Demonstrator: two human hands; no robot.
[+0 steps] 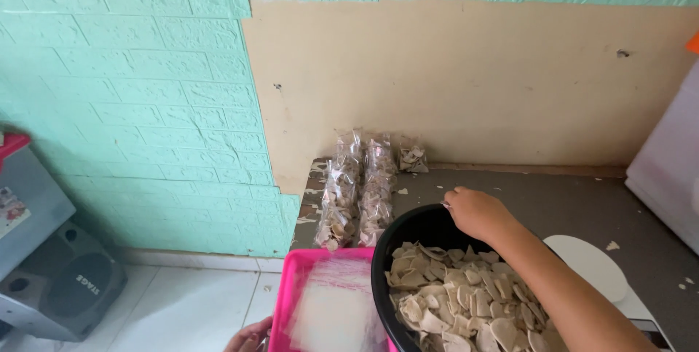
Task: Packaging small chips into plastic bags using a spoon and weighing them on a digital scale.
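Note:
My right hand [475, 212] reaches over the far rim of a black bowl [408, 230] and grips it, fingers curled on the edge. The bowl is full of pale beige chips [459, 301]. My left hand [249, 337] shows only partly at the bottom edge, touching the left side of a pink tray [285, 286] that holds a stack of clear plastic bags [336, 307]. Whether it grips the tray is hard to tell. Behind the tray, several filled clear packets of chips [358, 190] lie in rows on the grey table [553, 203].
A white flat scale-like object [593, 265] sits right of the bowl. A white appliance [666, 170] stands at the right edge. Left, on the tiled floor, a dark speaker [62, 283] sits below a grey box. The teal brick-patterned wall is behind.

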